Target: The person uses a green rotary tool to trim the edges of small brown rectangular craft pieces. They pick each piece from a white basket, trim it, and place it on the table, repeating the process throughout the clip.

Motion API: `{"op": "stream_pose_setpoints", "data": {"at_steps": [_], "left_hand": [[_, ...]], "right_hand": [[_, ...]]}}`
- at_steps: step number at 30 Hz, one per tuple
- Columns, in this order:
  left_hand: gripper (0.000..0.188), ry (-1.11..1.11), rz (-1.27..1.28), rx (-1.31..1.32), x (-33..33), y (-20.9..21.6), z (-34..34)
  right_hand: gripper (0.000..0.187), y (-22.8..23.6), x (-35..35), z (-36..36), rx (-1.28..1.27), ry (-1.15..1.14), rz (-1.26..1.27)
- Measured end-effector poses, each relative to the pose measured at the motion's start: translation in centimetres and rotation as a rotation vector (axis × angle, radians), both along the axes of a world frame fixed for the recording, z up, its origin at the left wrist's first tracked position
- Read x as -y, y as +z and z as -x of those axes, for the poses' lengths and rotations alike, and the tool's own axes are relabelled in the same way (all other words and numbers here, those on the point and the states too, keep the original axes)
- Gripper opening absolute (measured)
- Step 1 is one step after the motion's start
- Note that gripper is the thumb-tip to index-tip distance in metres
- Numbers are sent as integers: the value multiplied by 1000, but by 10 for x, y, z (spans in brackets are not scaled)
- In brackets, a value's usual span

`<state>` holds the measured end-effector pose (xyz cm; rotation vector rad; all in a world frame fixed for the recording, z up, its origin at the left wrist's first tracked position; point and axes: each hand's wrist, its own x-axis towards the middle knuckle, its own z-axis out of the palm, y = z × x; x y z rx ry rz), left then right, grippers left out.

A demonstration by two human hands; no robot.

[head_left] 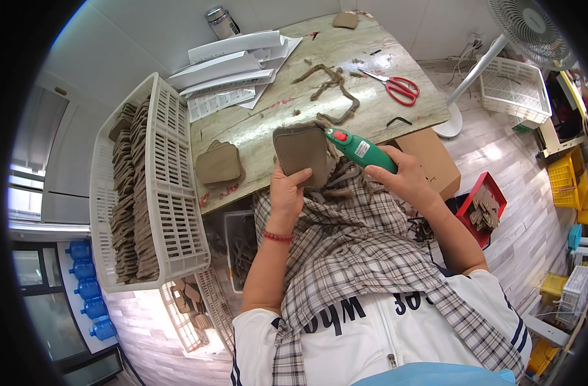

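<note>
My left hand (287, 193) grips a brown rounded-square fabric pad (299, 153) by its lower edge, thumb on its face. The pad is held up at the table's near edge, with ragged fuzzy trimmings hanging along its right side. In my right hand (406, 179) is a green handheld electric cutter (363, 152) with a red button. Its head sits at the pad's upper right corner, where a long fuzzy strip (352, 109) trails away onto the table. Left of my left hand lie a few similar pads (218, 163), stacked. A plaid apron (365, 238) covers my lap, with brown scraps on it.
Red-handled scissors (402, 90) lie on the table (268, 138). A tall white crate (181, 212) packed with brown pads stands at left. Rolled papers (233, 67) lie behind. To the right are a cardboard box (429, 161), a red bin (490, 193) of pieces and a fan (529, 29).
</note>
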<state>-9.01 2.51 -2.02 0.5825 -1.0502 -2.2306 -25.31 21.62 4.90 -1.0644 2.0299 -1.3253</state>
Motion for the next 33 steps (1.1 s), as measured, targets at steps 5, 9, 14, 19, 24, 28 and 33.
{"op": "stream_pose_setpoints", "data": {"at_steps": [5, 9, 14, 19, 24, 28, 33], "left_hand": [[51, -222, 64, 159, 28, 12, -22], [56, -328, 80, 240, 35, 23, -30], [56, -375, 123, 390, 31, 23, -33], [56, -426, 108, 441, 25, 8, -36], [57, -502, 109, 513, 22, 16, -34], [54, -617, 181, 583, 36, 24, -38], [36, -572, 357, 636, 62, 35, -45]], "right_hand": [[46, 0, -16, 13, -114, 133, -26], [47, -9, -22, 17, -265, 199, -38], [48, -12, -21, 7, -276, 210, -52], [50, -23, -12, -2, -256, 191, -64], [52, -29, -3, -3, -100, 190, -83], [44, -17, -1, 2, 51, 249, -130], [41, -11, -7, 8, 112, 272, -172]]}}
